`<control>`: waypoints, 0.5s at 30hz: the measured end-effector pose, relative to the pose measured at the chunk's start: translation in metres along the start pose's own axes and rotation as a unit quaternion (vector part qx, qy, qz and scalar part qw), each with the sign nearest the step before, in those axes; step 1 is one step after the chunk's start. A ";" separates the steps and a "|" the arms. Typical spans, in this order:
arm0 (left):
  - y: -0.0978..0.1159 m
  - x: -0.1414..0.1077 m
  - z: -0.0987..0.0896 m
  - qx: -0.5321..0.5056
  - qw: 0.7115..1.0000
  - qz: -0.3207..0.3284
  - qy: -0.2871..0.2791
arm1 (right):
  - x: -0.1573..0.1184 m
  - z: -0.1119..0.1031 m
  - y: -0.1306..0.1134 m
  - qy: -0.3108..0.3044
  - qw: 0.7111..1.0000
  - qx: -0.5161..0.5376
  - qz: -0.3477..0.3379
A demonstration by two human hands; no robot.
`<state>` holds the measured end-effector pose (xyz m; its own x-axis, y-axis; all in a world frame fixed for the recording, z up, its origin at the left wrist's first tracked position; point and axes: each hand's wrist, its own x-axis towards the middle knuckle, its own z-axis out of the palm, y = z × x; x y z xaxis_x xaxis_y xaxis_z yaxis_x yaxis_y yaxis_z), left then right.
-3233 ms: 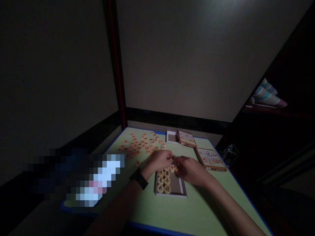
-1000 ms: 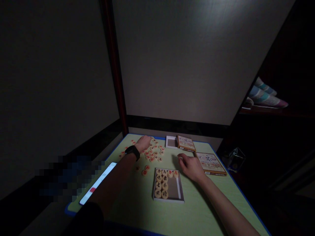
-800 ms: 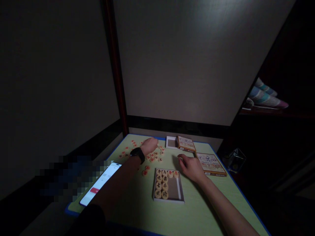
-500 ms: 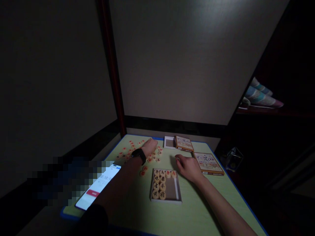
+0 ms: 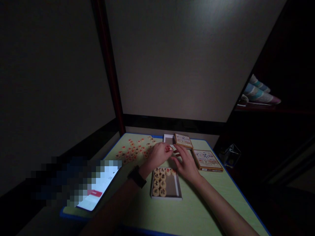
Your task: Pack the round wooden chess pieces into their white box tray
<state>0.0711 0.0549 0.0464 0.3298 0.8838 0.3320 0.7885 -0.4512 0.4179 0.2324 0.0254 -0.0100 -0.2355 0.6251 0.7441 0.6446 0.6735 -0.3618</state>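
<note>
My left hand (image 5: pixel 158 154), with a dark watch on its wrist, is closed on a round xiangqi piece (image 5: pixel 169 148) that shows red at the fingertips. Just to its right, my right hand (image 5: pixel 186 163) has its fingers spread and holds nothing that I can see; its fingertips are close to the piece. Below both hands lies an open shallow box (image 5: pixel 172 188). Rows of black-marked pieces (image 5: pixel 159 183) fill its left side, and two red-marked pieces (image 5: pixel 170 171) sit at its upper right. Many loose pieces (image 5: pixel 134 151) are scattered left of my left hand.
A lit phone (image 5: pixel 94 186) lies at the table's left edge. On the right is a printed box lid (image 5: pixel 208 159); another printed lid (image 5: pixel 183 141) rests against a white tray (image 5: pixel 168 137) at the back. A wall stands behind the table (image 5: pixel 201 209).
My left hand has moved right and nearer from the loose pieces, now with a piece showing in its fingers. My right hand has shifted slightly up and opened its fingers towards it.
</note>
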 end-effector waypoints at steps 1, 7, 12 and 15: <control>0.005 -0.007 0.000 -0.037 0.999 -0.005 0.002 | -0.001 0.001 -0.002 0.002 1.000 0.000 -0.015; -0.001 -0.022 0.015 -0.222 0.973 -0.039 0.039 | -0.004 0.004 -0.003 -0.001 0.999 0.009 -0.046; -0.021 -0.017 0.024 -0.486 0.867 -0.098 0.045 | 0.002 -0.002 -0.005 0.035 0.998 0.025 0.043; -0.027 -0.019 0.025 -0.554 0.824 -0.116 0.038 | 0.004 -0.004 -0.008 0.045 0.995 0.048 0.080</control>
<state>0.0561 0.0536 0.0081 0.1707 0.9708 0.1684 -0.1452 -0.1443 0.9788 0.2289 0.0208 -0.0023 -0.0666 0.6919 0.7189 0.5945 0.6062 -0.5283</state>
